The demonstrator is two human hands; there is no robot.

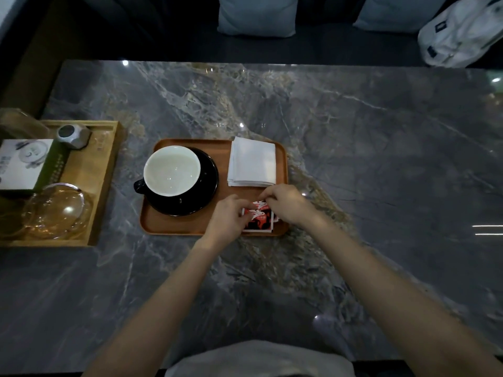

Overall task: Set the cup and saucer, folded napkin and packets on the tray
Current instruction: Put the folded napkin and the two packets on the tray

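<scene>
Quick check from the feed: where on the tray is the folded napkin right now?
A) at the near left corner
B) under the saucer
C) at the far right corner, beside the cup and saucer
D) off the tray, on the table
C: the folded napkin lies flat in the tray's far right corner, beside the cup and saucer.
</scene>
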